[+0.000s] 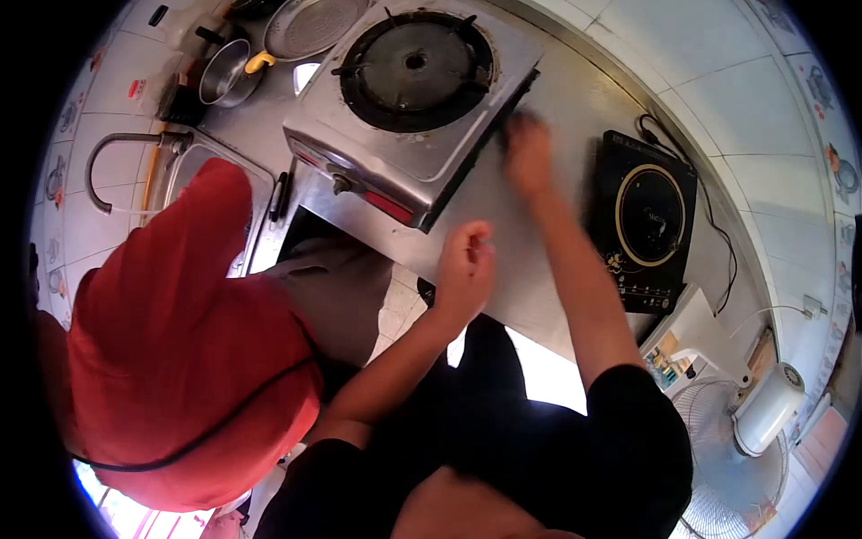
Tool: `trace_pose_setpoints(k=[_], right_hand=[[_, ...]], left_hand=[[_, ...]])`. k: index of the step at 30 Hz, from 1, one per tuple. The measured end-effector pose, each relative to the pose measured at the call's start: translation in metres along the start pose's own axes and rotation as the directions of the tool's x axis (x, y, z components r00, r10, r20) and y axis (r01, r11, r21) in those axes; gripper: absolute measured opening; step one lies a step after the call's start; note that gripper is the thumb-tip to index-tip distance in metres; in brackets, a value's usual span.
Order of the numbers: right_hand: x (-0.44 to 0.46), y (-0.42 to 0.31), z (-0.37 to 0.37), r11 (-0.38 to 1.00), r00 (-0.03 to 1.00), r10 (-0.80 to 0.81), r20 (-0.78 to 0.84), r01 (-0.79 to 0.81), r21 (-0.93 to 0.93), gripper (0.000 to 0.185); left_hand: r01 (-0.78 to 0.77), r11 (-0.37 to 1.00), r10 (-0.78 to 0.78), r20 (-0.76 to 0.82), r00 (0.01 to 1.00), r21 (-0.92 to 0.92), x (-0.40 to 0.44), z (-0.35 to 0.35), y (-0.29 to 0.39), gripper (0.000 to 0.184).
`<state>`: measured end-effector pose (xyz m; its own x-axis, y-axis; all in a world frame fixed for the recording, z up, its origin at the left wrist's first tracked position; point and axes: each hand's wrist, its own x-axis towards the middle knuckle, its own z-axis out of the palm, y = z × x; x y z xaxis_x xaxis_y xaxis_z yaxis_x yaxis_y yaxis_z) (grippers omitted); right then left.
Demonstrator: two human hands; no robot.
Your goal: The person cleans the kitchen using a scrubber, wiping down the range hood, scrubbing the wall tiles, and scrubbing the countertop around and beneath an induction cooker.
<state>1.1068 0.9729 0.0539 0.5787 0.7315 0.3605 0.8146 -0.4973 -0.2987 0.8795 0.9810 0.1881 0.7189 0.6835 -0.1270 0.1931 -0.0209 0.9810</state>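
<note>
My left hand (pixel 467 274) is in the air above the counter's front edge, near the stove's front right corner. Its fingers are curled in, and I see nothing in them. My right hand (pixel 528 157) reaches forward to the right side of the gas stove (pixel 377 148), near a dark strip along its edge. Motion smears its fingers, so I cannot tell whether they hold or touch anything. The stove has a steel body, a round black burner (pixel 417 67) and a knob (pixel 341 182) on its front.
To the right lies a black induction cooker (pixel 645 225) with a cord. A fan (pixel 732 449) stands at lower right. A person in red (pixel 180 350) is close on my left, by the sink (pixel 193 166) and faucet (pixel 126 139). A pan (pixel 229 76) sits at upper left.
</note>
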Motion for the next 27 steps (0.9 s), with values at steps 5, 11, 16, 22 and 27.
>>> trace_pose_setpoints(k=[5, 11, 16, 22, 27], right_hand=[[-0.163, -0.145, -0.074, 0.903, 0.884, -0.356, 0.302, 0.243, 0.353, 0.036], [0.029, 0.072, -0.008, 0.983, 0.988, -0.040, -0.148, 0.012, -0.185, 0.033], [-0.114, -0.103, -0.013, 0.987, 0.919, -0.162, 0.359, 0.159, 0.039, 0.037], [-0.119, -0.078, -0.041, 0.983, 0.875, -0.181, 0.449, 0.172, 0.061, 0.036], [-0.140, -0.085, -0.059, 0.978, 0.893, -0.210, 0.398, 0.193, 0.084, 0.038]], left_hand=[[0.151, 0.981, -0.173, -0.194, 0.966, -0.121, -0.001, -0.038, -0.026, 0.023], [0.219, 0.973, -0.190, -0.302, 0.934, 0.065, -0.037, -0.057, -0.048, 0.023], [0.184, 0.964, -0.134, -0.245, 0.960, 0.191, -0.078, -0.074, -0.056, 0.023], [0.248, 0.958, -0.203, -0.277, 0.939, 0.141, -0.093, -0.098, -0.056, 0.024], [0.237, 0.968, -0.204, -0.293, 0.934, 0.082, -0.096, -0.114, -0.039, 0.021]])
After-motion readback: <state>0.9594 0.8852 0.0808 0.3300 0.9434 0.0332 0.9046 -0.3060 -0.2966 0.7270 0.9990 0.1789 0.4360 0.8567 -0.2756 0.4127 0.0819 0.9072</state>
